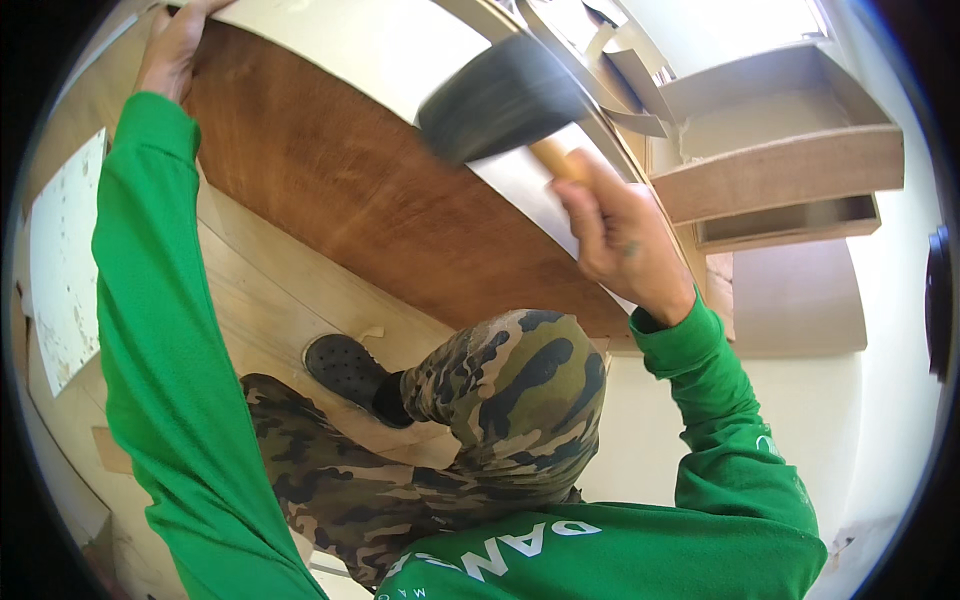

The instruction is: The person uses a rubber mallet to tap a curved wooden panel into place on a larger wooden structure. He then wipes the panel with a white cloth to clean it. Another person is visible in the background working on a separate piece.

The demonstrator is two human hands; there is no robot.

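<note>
My right hand [625, 230] is closed round the pale wooden handle of a mallet [505, 100]. Its black head, smeared by motion, hangs over the white top face of a large wooden panel piece [350, 190] with a reddish-brown side. At the upper left, my left hand [172, 48] grips the far left corner of that piece, its fingertips partly cut off by the picture's edge. Whether the mallet's head touches the white face, I cannot tell.
At the right, open wooden drawer-like boxes [780, 175] stick out. Curled thin strips [635, 90] lie beyond the panel. A stained white board [68, 260] leans at the left. My camouflage-clad knee [530, 400] and dark clog [345, 370] are close to the panel's brown side.
</note>
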